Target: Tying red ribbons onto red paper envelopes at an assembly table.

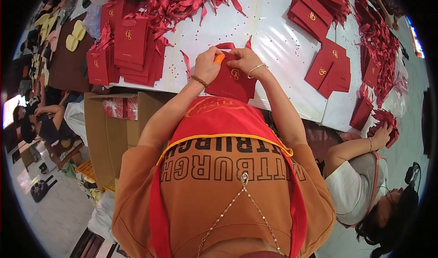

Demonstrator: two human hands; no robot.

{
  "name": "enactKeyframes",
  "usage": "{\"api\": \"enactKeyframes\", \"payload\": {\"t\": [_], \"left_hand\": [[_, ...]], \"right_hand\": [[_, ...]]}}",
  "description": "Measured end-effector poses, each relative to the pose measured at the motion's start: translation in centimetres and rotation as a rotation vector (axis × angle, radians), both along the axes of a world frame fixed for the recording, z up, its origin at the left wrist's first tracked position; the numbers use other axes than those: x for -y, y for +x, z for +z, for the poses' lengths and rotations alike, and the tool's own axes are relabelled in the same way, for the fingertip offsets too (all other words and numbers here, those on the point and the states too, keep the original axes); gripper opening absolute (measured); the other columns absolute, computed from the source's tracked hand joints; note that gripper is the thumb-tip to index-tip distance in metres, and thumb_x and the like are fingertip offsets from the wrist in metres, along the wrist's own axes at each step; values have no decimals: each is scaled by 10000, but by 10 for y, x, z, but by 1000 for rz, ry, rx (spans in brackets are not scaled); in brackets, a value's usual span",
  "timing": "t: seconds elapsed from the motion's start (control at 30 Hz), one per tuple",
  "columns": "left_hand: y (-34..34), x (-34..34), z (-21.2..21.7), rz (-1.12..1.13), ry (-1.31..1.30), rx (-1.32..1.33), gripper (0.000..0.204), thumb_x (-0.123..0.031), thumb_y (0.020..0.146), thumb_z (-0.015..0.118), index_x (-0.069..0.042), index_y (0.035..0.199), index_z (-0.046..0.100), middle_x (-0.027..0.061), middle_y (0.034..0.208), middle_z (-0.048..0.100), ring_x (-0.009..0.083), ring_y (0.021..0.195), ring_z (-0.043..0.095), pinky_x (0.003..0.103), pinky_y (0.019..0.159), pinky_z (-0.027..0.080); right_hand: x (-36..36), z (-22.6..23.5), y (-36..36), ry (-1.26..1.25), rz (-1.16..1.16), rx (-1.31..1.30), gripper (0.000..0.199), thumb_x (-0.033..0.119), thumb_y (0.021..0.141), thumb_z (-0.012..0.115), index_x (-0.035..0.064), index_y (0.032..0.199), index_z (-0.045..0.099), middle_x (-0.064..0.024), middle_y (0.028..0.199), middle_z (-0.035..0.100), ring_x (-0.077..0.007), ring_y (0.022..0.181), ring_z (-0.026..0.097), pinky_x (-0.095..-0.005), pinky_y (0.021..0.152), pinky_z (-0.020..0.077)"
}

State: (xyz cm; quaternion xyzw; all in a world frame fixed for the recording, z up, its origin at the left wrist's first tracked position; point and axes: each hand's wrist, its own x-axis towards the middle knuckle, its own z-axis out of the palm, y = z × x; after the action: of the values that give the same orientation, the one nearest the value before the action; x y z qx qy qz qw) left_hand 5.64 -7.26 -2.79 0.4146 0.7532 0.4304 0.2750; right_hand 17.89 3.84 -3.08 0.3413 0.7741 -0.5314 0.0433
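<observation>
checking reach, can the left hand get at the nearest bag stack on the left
Probably yes: little but a thin ribbon shows between the left hand and the bag stack, though the hand holds an orange object it may need to put down.

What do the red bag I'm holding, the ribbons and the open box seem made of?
Red bag: likely matte paper, from its flat, crisp-edged face. Ribbons: probably satin-like fabric, glossy where folds catch light. Open box: seemingly cardboard, dull brown with flat walls.
</observation>
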Motion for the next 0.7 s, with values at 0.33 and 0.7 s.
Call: {"api": "enactKeyframes", "payload": {"t": [0.33,0.7], "left_hand": [[1,7,-1,-166,79,-339,77,-75,787,515,-17,837,506,176,755,585,341,701,575,389,595,448],[6,9,1,-137,62,-345,107,-22,747,503,-24,852,479,182,746,572,359,710,565,422,598,437]], "right_hand": [[5,-4,-1,9,-30,-70,371,197,701,647,79,1047,590,-136,945,620,-261,883,586,-332,777,450],[8,-2,-3,79,-44,-57,353,181,685,664,66,1012,600,-134,986,613,-260,906,592,-333,796,457]]}}
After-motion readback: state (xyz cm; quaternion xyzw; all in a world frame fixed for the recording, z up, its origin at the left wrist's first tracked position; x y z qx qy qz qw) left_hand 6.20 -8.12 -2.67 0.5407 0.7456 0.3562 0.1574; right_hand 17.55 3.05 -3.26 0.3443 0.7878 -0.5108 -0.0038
